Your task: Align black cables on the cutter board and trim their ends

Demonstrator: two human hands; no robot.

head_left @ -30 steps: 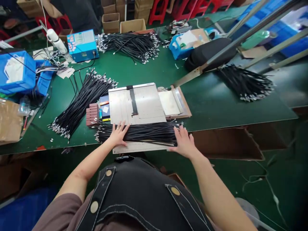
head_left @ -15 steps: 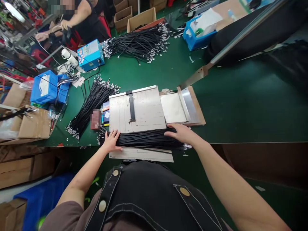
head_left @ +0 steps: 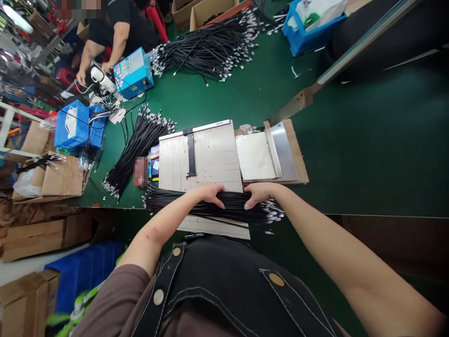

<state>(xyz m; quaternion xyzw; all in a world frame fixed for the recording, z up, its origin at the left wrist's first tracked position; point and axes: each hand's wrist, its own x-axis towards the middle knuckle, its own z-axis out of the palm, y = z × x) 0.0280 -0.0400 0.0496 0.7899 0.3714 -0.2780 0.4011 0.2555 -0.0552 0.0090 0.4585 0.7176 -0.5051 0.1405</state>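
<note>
A thick bundle of black cables (head_left: pixel 235 200) with silvery ends lies along the front edge of the green table, in front of the grey board of a paper cutter (head_left: pixel 213 157). Near the middle of the bundle, my left hand (head_left: pixel 211 193) wraps over it, thumb on the near side. Just to the right, my right hand (head_left: pixel 258 193) grips the same bundle, its thumb facing my left thumb. The fingertips of both hands are partly hidden behind the cables. Under the bundle a pale ruled strip (head_left: pixel 217 227) sticks out towards my apron.
The cutter's long blade arm (head_left: pixel 333 75) rises to the right. More black cables lie in a left pile (head_left: pixel 135 150) and a back pile (head_left: pixel 206 44). A blue box-shaped device (head_left: pixel 133 72) and blue bins (head_left: pixel 72 124) stand at left. Another person (head_left: pixel 119 32) works beyond.
My left hand has slid right from the bundle's left end to its middle, beside my right hand. Both hands have closed round the cables. The view has shifted slightly.
</note>
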